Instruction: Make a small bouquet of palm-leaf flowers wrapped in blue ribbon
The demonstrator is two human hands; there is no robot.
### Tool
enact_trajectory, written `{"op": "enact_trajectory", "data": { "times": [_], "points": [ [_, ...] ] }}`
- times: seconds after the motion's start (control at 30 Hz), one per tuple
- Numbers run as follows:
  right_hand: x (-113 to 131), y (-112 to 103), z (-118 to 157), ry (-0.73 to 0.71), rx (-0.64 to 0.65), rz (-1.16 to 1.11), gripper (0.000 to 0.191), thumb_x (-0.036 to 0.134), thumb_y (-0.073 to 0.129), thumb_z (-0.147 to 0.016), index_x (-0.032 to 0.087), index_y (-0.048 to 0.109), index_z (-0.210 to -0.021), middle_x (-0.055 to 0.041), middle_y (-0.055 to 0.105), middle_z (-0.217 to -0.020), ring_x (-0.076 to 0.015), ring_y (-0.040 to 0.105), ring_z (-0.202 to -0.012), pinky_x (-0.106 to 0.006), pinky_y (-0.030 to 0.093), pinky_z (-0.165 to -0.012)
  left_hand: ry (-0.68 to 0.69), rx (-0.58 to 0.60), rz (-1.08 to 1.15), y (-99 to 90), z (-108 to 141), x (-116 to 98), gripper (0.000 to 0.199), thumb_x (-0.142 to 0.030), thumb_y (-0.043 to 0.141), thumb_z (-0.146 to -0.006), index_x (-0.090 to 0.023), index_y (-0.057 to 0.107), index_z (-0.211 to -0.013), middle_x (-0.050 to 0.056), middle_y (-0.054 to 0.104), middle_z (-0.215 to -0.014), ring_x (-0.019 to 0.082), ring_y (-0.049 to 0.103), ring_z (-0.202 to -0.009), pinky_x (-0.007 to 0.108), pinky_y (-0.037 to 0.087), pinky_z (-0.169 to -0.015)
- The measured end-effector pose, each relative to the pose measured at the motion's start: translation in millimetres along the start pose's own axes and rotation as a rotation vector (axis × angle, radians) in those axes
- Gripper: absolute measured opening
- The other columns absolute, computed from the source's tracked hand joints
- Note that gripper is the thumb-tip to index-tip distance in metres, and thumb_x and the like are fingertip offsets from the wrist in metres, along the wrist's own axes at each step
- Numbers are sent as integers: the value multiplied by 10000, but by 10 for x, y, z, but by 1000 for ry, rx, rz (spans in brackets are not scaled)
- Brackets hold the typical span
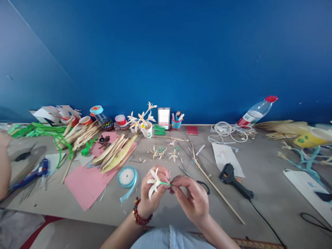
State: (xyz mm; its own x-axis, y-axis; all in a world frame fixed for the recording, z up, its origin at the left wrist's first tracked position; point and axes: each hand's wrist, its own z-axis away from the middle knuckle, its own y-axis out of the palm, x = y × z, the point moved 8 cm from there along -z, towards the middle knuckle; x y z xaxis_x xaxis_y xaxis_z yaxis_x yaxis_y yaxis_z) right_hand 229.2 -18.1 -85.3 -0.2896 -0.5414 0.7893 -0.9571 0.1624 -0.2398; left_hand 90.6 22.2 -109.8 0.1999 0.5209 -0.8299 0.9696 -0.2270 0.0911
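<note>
Between my two hands is a white artificial flower [155,183] with a green-wrapped stem [165,184]. My left hand [153,193] is closed on the stem just behind the petals, which face left. The fingertips of my right hand [193,197] pinch the stem's far end; any tape or wire there is too small to make out. Left of my hands lies a roll of light blue ribbon [127,177] with a loose tail. Beyond them, several small white flowers [158,152] rest on the table. The handles of black scissors [203,186] show partly behind my right hand.
Pink paper [83,185] and dried husks [114,152] lie to the left. A black glue gun [234,180] with its cord and a long thin stick [220,192] are on the right. Cups with flowers [147,130] stand by the wall. Another person's arm [3,166] shows far left.
</note>
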Motion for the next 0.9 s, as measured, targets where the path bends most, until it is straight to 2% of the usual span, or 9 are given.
{"op": "enact_trajectory", "data": {
  "times": [0.2, 0.27, 0.4, 0.43, 0.5, 0.57, 0.67, 0.77, 0.9],
  "points": [
    [-106, -28, 97, 134, 1, -263, 63, 192, 582, -941, 202, 620, -892, -41, 688, -728, -162, 652, -605, -285, 527, -591, 60, 46, -40, -3, -24, -66, 226, -379, 611, -909, -199, 656, -780, 53, 658, -804, 214, 636, -806, 426, 557, -783],
    [-136, -111, 122, 126, -47, -249, 66, 221, 607, -928, 199, 610, -866, -40, 672, -725, -173, 656, -646, -294, 532, -613, 96, 64, -35, -1, -54, -122, 211, -369, 606, -916, -203, 651, -793, 46, 652, -802, 206, 635, -800, 418, 562, -779],
    [-332, -335, 257, 173, -143, 85, 93, 223, 641, -888, 203, 596, -809, 26, 574, -614, -128, 557, -530, -239, 477, -524, 158, 143, -67, 0, -100, -239, 185, -351, 609, -919, -210, 652, -808, 39, 646, -815, 196, 629, -799, 398, 561, -762],
    [-395, -382, 309, 191, -128, 177, 27, 210, 621, -894, 202, 611, -870, 55, 526, -568, -115, 510, -475, -226, 455, -486, 164, 172, -92, -3, -100, -249, 175, -342, 611, -919, -210, 656, -812, 42, 648, -822, 195, 626, -801, 392, 557, -759],
    [-482, -485, 416, 174, -57, 356, 201, 182, 560, -909, 200, 615, -1102, 73, 498, -552, -132, 529, -488, -249, 508, -554, 163, 230, -140, -20, -84, -228, 133, -302, 618, -915, -212, 662, -826, 50, 656, -832, 195, 619, -805, 379, 546, -757],
    [-520, -666, 520, 109, -6, 538, 390, 173, 532, -904, 213, 548, -1292, 28, 606, -663, -187, 645, -667, -343, 562, -755, 155, 267, -157, -56, -61, -164, 111, -251, 585, -928, -210, 658, -855, 66, 659, -866, 199, 618, -825, 380, 540, -764],
    [-582, -1149, 649, 68, -62, 764, 430, 209, 497, -912, 230, 512, -1341, -108, 694, -1115, -289, 642, -1069, -470, 511, -941, 117, 319, -172, -76, -37, -17, 122, -236, 548, -941, -205, 648, -878, 81, 659, -886, 219, 626, -858, 411, 538, -794],
    [-754, -1712, 755, 158, -161, 1005, 338, 326, 510, -928, 195, 594, -1227, -160, 660, -1170, -335, 620, -1073, -504, 499, -934, 86, 328, -146, -65, -43, 67, 134, -223, 540, -941, -202, 652, -870, 95, 672, -909, 225, 632, -870, 391, 545, -756],
    [-1179, -2077, 844, 281, 18, 1231, 446, 469, 502, -912, 155, 610, -1209, -197, 613, -1276, -383, 583, -1141, -542, 485, -959, 75, 297, -124, -52, -60, 66, 110, -200, 572, -924, -200, 657, -853, 80, 667, -865, 222, 633, -858, 372, 549, -720]
  ]
}}
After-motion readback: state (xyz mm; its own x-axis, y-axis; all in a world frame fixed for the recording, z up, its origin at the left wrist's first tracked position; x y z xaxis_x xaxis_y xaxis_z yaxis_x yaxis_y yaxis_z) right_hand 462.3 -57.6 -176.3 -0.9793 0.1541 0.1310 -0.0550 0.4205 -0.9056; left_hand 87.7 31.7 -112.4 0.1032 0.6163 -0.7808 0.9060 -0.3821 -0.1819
